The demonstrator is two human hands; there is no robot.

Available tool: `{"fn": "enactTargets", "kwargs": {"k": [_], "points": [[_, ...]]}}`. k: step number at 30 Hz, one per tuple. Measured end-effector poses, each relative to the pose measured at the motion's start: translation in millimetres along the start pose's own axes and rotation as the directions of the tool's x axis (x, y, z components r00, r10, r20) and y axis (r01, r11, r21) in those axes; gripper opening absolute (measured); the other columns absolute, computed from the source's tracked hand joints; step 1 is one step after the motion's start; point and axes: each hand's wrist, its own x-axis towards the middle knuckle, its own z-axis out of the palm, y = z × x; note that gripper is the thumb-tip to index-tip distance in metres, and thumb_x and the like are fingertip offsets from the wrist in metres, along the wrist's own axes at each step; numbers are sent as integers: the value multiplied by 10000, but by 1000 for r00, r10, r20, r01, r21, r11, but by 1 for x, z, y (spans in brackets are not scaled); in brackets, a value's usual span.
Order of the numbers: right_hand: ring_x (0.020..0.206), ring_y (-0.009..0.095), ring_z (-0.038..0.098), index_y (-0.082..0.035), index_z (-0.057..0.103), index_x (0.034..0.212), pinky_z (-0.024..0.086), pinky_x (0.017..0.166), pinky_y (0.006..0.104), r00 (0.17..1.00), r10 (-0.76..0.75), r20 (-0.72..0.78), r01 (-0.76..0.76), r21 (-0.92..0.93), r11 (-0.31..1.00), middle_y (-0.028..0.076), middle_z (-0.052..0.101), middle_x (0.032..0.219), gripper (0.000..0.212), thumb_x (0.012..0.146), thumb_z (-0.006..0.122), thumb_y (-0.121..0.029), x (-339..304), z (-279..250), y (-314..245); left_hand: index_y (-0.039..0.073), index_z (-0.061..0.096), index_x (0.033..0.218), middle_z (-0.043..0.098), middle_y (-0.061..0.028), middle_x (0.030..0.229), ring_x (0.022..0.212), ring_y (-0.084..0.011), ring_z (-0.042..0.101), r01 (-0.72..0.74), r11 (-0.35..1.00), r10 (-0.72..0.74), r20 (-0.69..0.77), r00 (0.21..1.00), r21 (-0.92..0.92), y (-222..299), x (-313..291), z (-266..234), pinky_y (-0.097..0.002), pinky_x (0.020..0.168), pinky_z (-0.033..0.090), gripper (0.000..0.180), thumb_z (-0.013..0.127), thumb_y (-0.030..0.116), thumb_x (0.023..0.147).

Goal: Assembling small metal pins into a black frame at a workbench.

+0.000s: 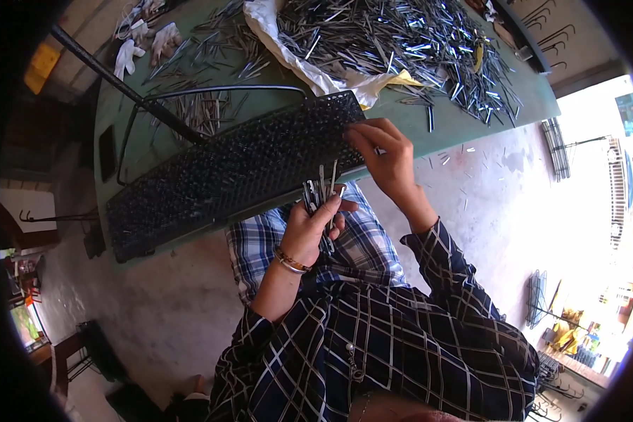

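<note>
My left hand (314, 226) clutches 1 bunch of metal strips (311, 194); my right hand (387, 153) is at 1 black rack (225, 172), whether pinching anything I cannot tell.

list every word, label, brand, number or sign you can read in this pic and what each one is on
None: no text can be read anywhere in this view.
Long black perforated panel: no lettering shows.
Thin silvery metal strips in the left hand: no marks can be made out.
Crumpled white-and-yellow sheet: nothing readable.
Flat yellow patch at upper left: too blurred to tell if it carries any.
</note>
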Motion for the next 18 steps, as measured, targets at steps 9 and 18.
{"fn": "enactTargets", "kwargs": {"k": [9,18], "points": [[772,84,591,39,662,935,483,686,237,727,398,560,-668,443,598,70,666,823,219,840,673,-158,-14,-21,-25,63,575,1080,671,-91,890,590,-33,509,-37,999,34,76,997,35,-4,1,3,-171,476,387,198,534,179,925],[704,71,561,7,664,971,444,636,211,946,323,4,-310,298,903,33,644,840,161,833,654,-75,10,-18,15,46,598,1053,664,-95,892,615,-37,497,-10,1000,10,39,999,-2,-7,13,4,-173,504,382,209,556,195,913]]}}
